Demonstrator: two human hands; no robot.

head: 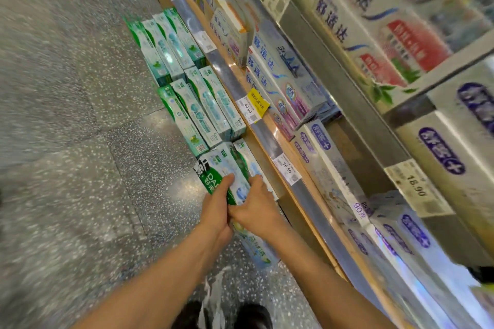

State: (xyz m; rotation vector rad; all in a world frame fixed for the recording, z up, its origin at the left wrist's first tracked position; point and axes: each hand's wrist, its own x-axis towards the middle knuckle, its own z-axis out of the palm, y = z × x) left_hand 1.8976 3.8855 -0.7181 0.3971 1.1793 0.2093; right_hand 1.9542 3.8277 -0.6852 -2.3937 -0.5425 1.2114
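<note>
**Inspector:** Report the status, starting at the left of the scene.

**Technician:** The speckled floor [66, 141] takes up the left. The filed green boxes [187, 93] stand in rows on the lowest level, farther off than the hands, with their edges aligned.

**Inspector:** Where is the work item?

**Technician:** The near green boxes [236, 177] sit at the near end of that same run, tilted out of line with the filed rows. The left hand [217, 208] grips their left edge, thumb across the top face. The right hand [258, 207] clasps their right side, fingers curled over. The two hands touch each other.

**Inspector:** And to the right?

**Technician:** The 16.50 price tag [287, 172] is on the shelf rail. Past it, the purple-labelled boxes [320, 157] are on the level above.

**Inspector:** How far along is the work?

**Technician:** Judged mostly complete, as the far rows are seated. The near green boxes are not yet squared against the filed rows, and neither hand has let go. Another pale box [258, 251] lies under the wrists, and blur hides whether it is seated.
</note>
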